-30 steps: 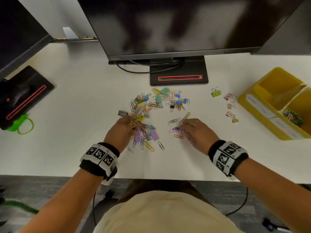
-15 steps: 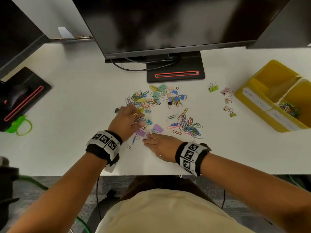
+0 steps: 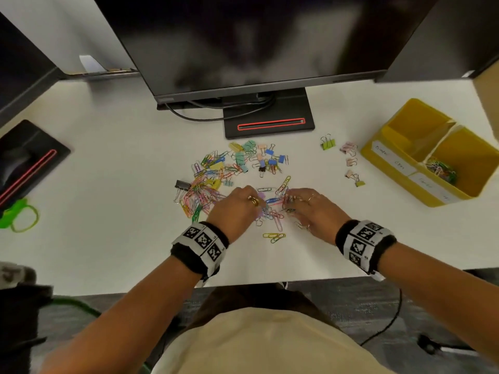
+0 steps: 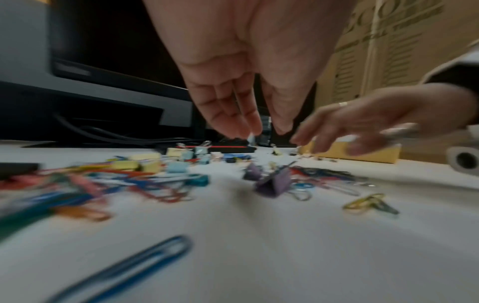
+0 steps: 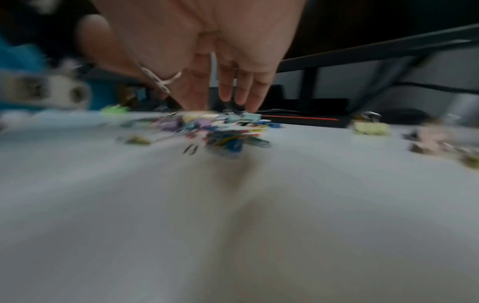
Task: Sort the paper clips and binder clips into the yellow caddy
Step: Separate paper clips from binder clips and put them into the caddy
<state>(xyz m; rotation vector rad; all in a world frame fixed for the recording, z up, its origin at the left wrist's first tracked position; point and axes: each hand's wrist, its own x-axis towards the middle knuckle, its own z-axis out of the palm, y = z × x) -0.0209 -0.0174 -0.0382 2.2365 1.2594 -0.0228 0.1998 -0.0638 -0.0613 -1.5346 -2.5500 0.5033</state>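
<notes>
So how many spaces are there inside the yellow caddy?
2. The far compartment sits toward the monitor, with no clips showing in it. The near compartment is next to it, toward the desk's front edge, holding a bunch of paper clips. None looks hidden.

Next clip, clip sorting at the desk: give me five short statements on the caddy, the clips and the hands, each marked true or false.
1. The yellow caddy sits right of the clip pile. True.
2. Its near compartment holds paper clips. True.
3. Its far compartment is full of binder clips. False: it looks empty.
4. The left hand is over the caddy. False: it is at the loose clips, close to the right hand.
5. A black binder clip lies at the pile's left edge. True.
</notes>
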